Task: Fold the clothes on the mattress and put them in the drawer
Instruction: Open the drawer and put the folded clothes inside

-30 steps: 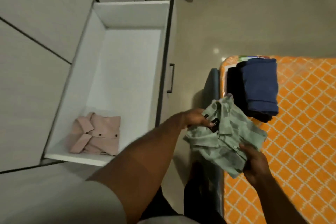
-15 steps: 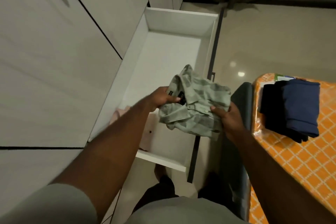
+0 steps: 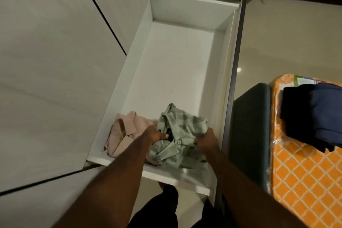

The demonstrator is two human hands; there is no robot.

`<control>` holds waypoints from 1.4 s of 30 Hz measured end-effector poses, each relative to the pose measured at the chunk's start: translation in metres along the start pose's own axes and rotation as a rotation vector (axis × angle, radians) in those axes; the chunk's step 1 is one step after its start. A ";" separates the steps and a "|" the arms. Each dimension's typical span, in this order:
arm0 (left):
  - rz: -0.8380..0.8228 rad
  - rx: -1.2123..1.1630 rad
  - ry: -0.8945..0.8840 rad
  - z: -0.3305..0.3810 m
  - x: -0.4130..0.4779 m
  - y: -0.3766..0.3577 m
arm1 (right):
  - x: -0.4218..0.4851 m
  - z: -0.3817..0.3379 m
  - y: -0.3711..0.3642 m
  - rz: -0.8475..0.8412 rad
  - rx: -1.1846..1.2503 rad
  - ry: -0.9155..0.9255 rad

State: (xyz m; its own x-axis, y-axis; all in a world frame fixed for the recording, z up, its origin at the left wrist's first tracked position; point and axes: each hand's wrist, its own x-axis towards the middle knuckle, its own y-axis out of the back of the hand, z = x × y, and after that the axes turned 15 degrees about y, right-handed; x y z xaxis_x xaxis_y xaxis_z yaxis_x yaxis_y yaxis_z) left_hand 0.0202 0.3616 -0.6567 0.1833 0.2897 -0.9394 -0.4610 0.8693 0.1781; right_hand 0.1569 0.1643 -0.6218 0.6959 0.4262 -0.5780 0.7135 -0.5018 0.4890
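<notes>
Watching the head cam from my end: both hands are on the green shirt (image 3: 182,135), down at the near end of the open drawer (image 3: 192,11). The left hand (image 3: 155,134) has its fingers curled into the collar area, thumb on top, right by the dark label. The right hand (image 3: 206,139) is clamped on the shirt's right side, with the fingers tucked into the cloth so I can't see the tips. So both grips are full of shirt, nothing loose.

The shirt is folded-ish, more of a lumpy bundle, with the collar pointing toward the far end. It's in the drawer's near right corner. Its left edge overlaps the pink shirt (image 3: 129,127), which lies folded in the near left corner. The green one's lower edge reaches over the drawer's near wall, and that bit is blurry. I honestly can't tell if it's resting on the drawer bottom or held just above it.

The drawer is white inside and pulled out from the pale cabinet fronts (image 3: 55,61) on the left.

Off to the right is the orange patterned mattress (image 3: 305,172). A black piece (image 3: 296,113) and a navy piece (image 3: 327,113) sit folded on its corner, touching, navy on the right. A dark teal bed edge (image 3: 249,135) runs between the mattress and the drawer. Beyond that is pale glossy floor (image 3: 286,42).
</notes>
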 end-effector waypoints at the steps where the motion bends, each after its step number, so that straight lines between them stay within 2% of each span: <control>1: 0.013 0.035 0.007 -0.002 0.005 -0.003 | 0.005 0.006 -0.008 -0.016 -0.036 -0.030; 7: 0.023 0.170 0.006 -0.020 0.014 -0.030 | 0.021 0.018 -0.033 -0.055 -0.249 -0.107; 10: 0.126 0.293 0.089 -0.022 0.022 -0.031 | 0.028 0.017 -0.035 -0.091 -0.336 -0.121; 12: 0.207 0.465 0.118 -0.023 0.023 -0.028 | 0.029 0.018 -0.038 -0.115 -0.396 -0.143; 15: 0.367 0.699 0.068 -0.019 0.023 -0.026 | 0.027 0.019 -0.041 -0.163 -0.514 -0.153; 17: 0.452 0.742 0.036 -0.011 0.020 -0.024 | 0.026 0.017 -0.043 -0.133 -0.535 -0.138; 19: 0.439 0.708 -0.024 -0.004 0.023 -0.022 | 0.025 0.013 -0.046 -0.070 -0.532 -0.097; 22: 0.319 0.673 -0.114 0.002 0.031 -0.023 | 0.022 0.020 -0.053 -0.012 -0.416 0.034; 26: 0.251 0.749 -0.171 -0.002 0.045 -0.035 | 0.012 0.030 -0.057 -0.270 -0.521 0.108; 29: 0.314 0.790 -0.120 -0.004 0.054 -0.043 | 0.013 0.038 -0.054 -0.327 -0.529 0.119; 32: 0.437 0.802 -0.055 0.003 0.044 -0.044 | 0.013 0.036 -0.041 -0.329 -0.416 0.113; 35: 0.517 0.720 -0.116 0.021 0.030 -0.040 | 0.012 0.021 -0.025 -0.226 -0.148 0.092; 37: 0.458 0.526 -0.161 0.035 0.016 -0.039 | 0.005 0.007 -0.008 -0.209 0.065 0.053; 39: 0.367 0.252 -0.146 0.049 0.000 -0.038 | -0.009 -0.009 0.011 -0.255 0.393 -0.017; 42: 0.160 -0.058 -0.141 0.068 -0.035 -0.047 | -0.027 -0.021 0.042 -0.285 0.777 -0.056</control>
State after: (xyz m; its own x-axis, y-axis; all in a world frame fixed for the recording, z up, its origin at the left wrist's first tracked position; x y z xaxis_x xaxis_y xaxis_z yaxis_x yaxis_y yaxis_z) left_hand 0.0945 0.3378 -0.6127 0.2211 0.4787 -0.8497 -0.5428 0.7842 0.3006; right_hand 0.1698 0.1479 -0.5725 0.4767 0.5879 -0.6536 0.5883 -0.7658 -0.2598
